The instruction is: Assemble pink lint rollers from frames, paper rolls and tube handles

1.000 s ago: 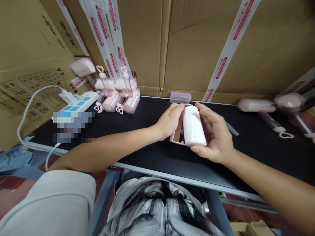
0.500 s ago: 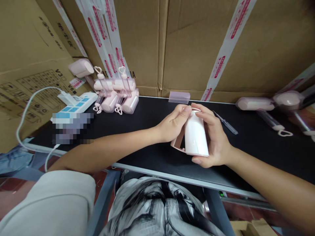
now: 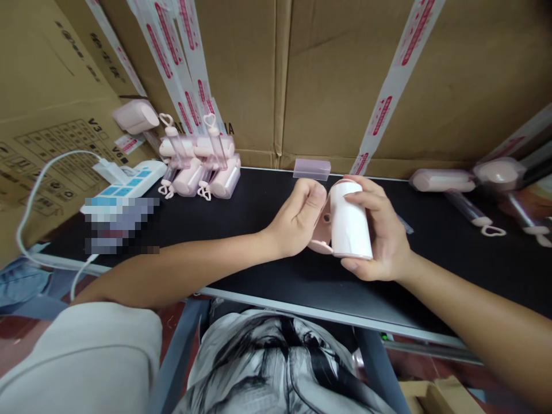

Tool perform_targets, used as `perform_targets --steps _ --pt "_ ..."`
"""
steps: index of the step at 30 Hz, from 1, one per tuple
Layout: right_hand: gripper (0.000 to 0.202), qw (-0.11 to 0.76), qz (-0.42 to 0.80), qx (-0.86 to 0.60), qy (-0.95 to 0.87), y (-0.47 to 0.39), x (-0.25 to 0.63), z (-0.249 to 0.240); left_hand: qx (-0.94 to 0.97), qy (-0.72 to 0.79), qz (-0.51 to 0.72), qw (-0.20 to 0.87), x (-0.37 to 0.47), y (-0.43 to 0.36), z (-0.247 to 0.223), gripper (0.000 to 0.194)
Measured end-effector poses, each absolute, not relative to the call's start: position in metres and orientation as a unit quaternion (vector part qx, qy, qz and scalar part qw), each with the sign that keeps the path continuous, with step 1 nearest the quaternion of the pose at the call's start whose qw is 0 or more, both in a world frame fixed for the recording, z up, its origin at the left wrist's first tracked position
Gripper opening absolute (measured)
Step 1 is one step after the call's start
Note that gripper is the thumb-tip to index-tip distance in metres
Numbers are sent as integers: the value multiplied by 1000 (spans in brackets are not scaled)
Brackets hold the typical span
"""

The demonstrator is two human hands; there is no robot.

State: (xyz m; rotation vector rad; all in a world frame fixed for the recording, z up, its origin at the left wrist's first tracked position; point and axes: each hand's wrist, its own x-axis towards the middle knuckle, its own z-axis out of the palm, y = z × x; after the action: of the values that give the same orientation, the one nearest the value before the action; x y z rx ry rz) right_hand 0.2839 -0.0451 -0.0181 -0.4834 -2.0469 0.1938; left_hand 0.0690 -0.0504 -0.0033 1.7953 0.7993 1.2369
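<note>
My right hand (image 3: 386, 230) wraps around a smooth white housing (image 3: 351, 224) with rounded sides, its thumb under the lower end and fingers over the top and front. A pink half shell (image 3: 321, 244) stands open along the housing's left side, with a dark gap and a small round feature inside. My left hand (image 3: 299, 215) is closed at that shell's left edge, thumb on top, fingers mostly hidden behind. Behind my right hand, only a bit of a clear-handled screwdriver (image 3: 406, 225) shows.
Pink devices with heart-shaped loops (image 3: 187, 178) stand at the left, and another pink device (image 3: 444, 180) lies at the right. A lilac translucent cover (image 3: 311, 169) lies at the back edge. Nearby is a power strip (image 3: 125, 187) with a white cable. Cardboard (image 3: 328, 86) walls the back.
The pink shell has swung wider from the white housing, showing more of its inside. My left hand has shifted its grip along the shell. My right hand now covers most of the screwdriver.
</note>
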Motion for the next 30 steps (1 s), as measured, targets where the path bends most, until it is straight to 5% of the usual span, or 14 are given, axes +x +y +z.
perform_targets --steps 5,22,30 --pt "87 523 29 -253 -813 -39 295 -17 835 179 455 252 61 -53 -3 58" --pt "76 528 8 -298 -795 -50 287 -10 854 182 476 103 67 -60 -5 36" --pt "99 546 38 -330 -769 -35 291 -25 824 175 534 69 68 -46 -13 45"
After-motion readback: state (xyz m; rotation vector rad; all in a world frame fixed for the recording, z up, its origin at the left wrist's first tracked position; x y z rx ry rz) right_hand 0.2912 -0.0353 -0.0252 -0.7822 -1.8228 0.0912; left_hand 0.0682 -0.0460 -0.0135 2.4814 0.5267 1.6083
